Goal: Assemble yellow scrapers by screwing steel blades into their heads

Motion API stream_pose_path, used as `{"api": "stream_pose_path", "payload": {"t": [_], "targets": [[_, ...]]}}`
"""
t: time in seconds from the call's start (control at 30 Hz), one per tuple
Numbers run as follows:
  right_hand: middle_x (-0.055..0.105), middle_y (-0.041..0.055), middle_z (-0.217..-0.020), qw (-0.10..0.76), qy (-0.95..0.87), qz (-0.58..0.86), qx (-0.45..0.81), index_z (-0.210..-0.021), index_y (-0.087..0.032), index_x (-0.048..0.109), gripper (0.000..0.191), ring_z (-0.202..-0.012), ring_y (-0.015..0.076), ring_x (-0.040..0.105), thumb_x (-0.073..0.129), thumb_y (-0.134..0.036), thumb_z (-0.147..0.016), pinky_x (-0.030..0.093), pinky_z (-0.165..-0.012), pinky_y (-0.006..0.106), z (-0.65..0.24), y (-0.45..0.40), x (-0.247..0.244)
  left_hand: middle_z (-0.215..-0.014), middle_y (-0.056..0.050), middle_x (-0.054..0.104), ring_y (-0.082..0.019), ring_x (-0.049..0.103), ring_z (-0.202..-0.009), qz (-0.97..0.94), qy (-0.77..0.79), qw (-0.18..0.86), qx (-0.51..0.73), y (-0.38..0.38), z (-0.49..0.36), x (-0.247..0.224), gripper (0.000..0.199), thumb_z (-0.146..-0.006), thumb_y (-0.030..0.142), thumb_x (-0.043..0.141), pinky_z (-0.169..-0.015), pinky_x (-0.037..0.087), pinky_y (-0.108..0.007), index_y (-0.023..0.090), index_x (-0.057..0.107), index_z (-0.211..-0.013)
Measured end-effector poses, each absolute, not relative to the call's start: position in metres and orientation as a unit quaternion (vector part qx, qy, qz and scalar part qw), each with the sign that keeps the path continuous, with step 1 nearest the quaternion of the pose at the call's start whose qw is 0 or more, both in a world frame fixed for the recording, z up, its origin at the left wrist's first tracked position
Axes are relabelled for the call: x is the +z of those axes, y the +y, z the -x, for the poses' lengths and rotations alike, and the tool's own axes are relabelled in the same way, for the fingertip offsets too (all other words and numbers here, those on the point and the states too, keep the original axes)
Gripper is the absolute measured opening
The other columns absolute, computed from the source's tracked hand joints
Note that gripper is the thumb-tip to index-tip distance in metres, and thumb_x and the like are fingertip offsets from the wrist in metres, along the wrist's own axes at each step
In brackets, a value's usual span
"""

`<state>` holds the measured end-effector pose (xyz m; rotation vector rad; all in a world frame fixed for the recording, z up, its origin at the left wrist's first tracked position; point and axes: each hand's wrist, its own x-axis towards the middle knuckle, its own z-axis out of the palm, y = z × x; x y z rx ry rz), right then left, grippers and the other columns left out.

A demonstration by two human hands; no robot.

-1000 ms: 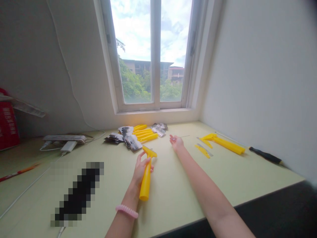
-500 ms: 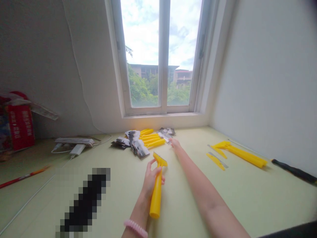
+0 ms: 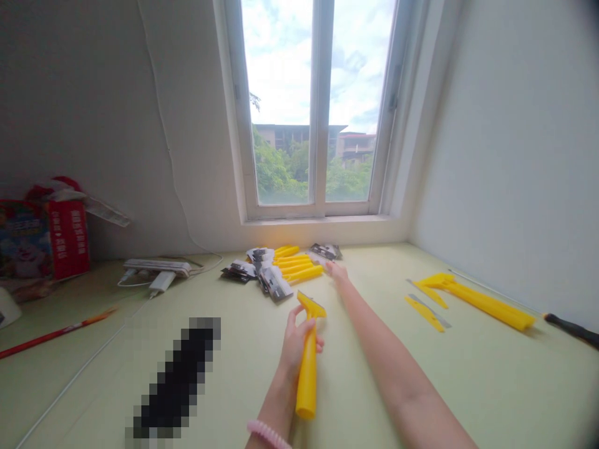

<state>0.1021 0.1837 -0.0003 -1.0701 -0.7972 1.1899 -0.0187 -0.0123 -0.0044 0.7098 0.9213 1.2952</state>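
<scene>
My left hand [image 3: 300,337] is wrapped around the handle of a yellow scraper [image 3: 307,374], its wide head pointing away from me. Farther back, my right hand [image 3: 337,272] reaches to a clear plastic packet [image 3: 320,257] at the right end of a pile; its fingertips appear closed on the packet's near edge, though they are small and partly hidden. Beside that hand lie several yellow scraper handles [image 3: 302,272]. Black-and-white card packets [image 3: 277,284] are heaped to their left, and more dark packets [image 3: 327,251] lie behind the hand.
To the right are an assembled-looking yellow scraper [image 3: 486,302], a loose yellow blade cover [image 3: 425,313] and a black-handled screwdriver [image 3: 568,329]. On the left stand a power strip [image 3: 156,268], a red brush [image 3: 56,337], a red box [image 3: 69,240] and a pixelated dark object [image 3: 175,377].
The view has turned slightly left, so everything sits farther right in the picture. My left hand keeps its hold on the scraper; my right hand stays by the packets.
</scene>
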Motion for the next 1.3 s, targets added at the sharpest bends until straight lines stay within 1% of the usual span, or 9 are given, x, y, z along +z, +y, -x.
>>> {"api": "stream_pose_path", "payload": {"t": [0.23,0.43,0.6,0.73,0.8,0.97,1.07,1.17,1.3], "targets": [[0.065,0.0011,-0.078,0.672,-0.353,0.441,0.478,-0.065,-0.017,0.063,0.010,-0.081,0.0138,0.057,0.053,-0.017,-0.066,0.047,-0.062,0.022,-0.157,0.147,0.017,-0.079,-0.004,0.059,-0.011,0.056,-0.045,-0.280,0.381,0.646,0.599,-0.017,0.017,0.003,0.050,-0.071,0.017,0.052,-0.048,0.044,-0.024,0.019,0.031,-0.117],[0.065,0.0073,-0.084,0.641,-0.451,0.298,0.545,-0.067,-0.017,0.065,0.012,-0.082,0.0200,0.057,0.054,-0.020,-0.069,0.049,-0.077,0.039,-0.209,0.088,0.034,-0.094,-0.006,0.057,-0.009,0.060,-0.060,-0.249,0.325,0.615,0.674,-0.026,0.014,0.010,0.047,-0.073,0.022,0.059,-0.066,0.049,-0.025,0.023,0.038,-0.115],[0.064,0.0078,-0.083,0.595,-0.468,0.319,0.570,-0.071,-0.018,0.068,0.015,-0.072,0.0193,0.058,0.055,-0.025,-0.067,0.050,-0.059,0.031,-0.230,0.038,0.031,-0.102,-0.006,0.057,-0.009,0.060,-0.069,-0.186,0.292,0.573,0.742,-0.027,0.019,0.012,0.037,-0.077,0.021,0.056,-0.076,0.049,-0.026,0.025,0.041,-0.111],[0.059,0.0055,-0.070,0.471,-0.514,0.329,0.636,-0.064,-0.017,0.066,0.012,-0.055,0.0133,0.052,0.059,-0.026,-0.067,0.043,-0.044,0.024,-0.224,0.001,0.023,-0.100,-0.005,0.056,-0.010,0.061,-0.073,-0.149,0.290,0.544,0.773,-0.024,0.021,0.008,0.033,-0.079,0.017,0.050,-0.079,0.049,-0.026,0.025,0.041,-0.110],[0.057,0.0037,-0.066,0.433,-0.533,0.309,0.658,-0.065,-0.016,0.064,0.012,-0.055,0.0124,0.052,0.059,-0.026,-0.069,0.043,-0.046,0.023,-0.214,-0.014,0.021,-0.101,-0.005,0.056,-0.011,0.062,-0.076,-0.149,0.280,0.550,0.773,-0.023,0.021,0.006,0.035,-0.079,0.013,0.047,-0.080,0.049,-0.027,0.025,0.039,-0.111],[0.057,0.0024,-0.072,0.423,-0.532,0.263,0.685,-0.075,-0.016,0.063,0.013,-0.061,0.0112,0.055,0.061,-0.028,-0.071,0.045,-0.052,0.022,-0.190,-0.038,0.019,-0.110,-0.006,0.054,-0.015,0.060,-0.092,-0.197,0.262,0.570,0.753,-0.024,0.016,0.004,0.054,-0.075,0.005,0.049,-0.083,0.048,-0.032,0.029,0.029,-0.119],[0.060,0.0034,-0.079,0.411,-0.547,0.256,0.683,-0.084,-0.018,0.063,0.019,-0.069,0.0130,0.057,0.064,-0.030,-0.070,0.046,-0.061,0.024,-0.183,-0.044,0.016,-0.119,-0.007,0.051,-0.018,0.057,-0.101,-0.236,0.256,0.593,0.726,-0.027,0.011,0.005,0.063,-0.077,0.009,0.051,-0.084,0.047,-0.034,0.034,0.019,-0.126],[0.061,0.0032,-0.078,0.428,-0.567,0.268,0.651,-0.084,-0.017,0.063,0.021,-0.068,0.0124,0.057,0.065,-0.031,-0.069,0.045,-0.061,0.024,-0.178,-0.045,0.011,-0.123,-0.007,0.050,-0.019,0.053,-0.107,-0.264,0.242,0.631,0.688,-0.029,0.009,0.006,0.074,-0.076,0.011,0.056,-0.087,0.045,-0.033,0.037,0.013,-0.130],[0.062,0.0029,-0.075,0.439,-0.583,0.270,0.628,-0.083,-0.017,0.062,0.019,-0.067,0.0125,0.057,0.064,-0.031,-0.071,0.044,-0.062,0.024,-0.176,-0.044,0.006,-0.127,-0.007,0.048,-0.019,0.050,-0.112,-0.296,0.245,0.679,0.626,-0.034,0.008,0.011,0.077,-0.074,0.014,0.060,-0.092,0.040,-0.032,0.037,0.015,-0.132]]}}
